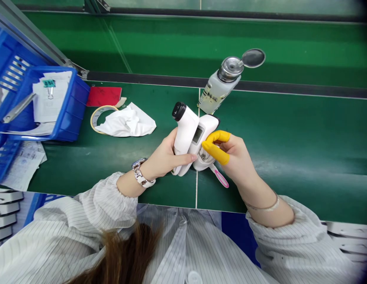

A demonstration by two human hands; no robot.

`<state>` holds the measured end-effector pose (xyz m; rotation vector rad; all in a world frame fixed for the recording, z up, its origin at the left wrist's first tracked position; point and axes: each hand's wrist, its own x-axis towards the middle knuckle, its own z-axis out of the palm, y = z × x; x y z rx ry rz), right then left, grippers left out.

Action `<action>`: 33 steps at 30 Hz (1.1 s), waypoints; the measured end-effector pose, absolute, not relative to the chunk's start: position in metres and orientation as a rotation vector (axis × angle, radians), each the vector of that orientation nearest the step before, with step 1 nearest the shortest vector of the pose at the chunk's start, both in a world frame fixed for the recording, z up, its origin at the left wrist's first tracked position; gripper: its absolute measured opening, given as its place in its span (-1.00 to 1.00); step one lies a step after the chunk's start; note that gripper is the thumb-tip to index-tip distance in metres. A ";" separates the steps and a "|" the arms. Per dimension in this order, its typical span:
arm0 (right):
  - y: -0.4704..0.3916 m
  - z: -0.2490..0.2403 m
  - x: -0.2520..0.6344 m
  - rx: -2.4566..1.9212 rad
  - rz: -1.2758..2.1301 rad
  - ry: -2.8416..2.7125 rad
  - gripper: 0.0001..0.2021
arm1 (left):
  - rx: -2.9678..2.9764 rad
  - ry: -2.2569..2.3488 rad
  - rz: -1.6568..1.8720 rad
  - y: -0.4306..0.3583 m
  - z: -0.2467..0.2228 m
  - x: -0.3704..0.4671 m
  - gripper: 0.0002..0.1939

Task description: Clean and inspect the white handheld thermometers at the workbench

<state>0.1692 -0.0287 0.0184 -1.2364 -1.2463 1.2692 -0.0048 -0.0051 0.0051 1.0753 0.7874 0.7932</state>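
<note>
The left hand [163,158] is clasping two white handheld thermometers, probably infrared, above the green bench [302,157]: a black-nosed thermometer [185,136] and, alongside it, a screen-bearing thermometer [210,123]. The right hand [238,157], wearing yellow finger cots [216,152], is holding two fingertips close together beside the latter, any grip being indiscernible. A flip-lid dispenser bottle [214,92] is standing just beyond.
</note>
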 end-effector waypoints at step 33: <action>-0.026 0.018 0.184 -1.370 0.469 -1.605 -0.82 | 0.836 0.760 0.730 -0.001 0.008 -0.004 -0.49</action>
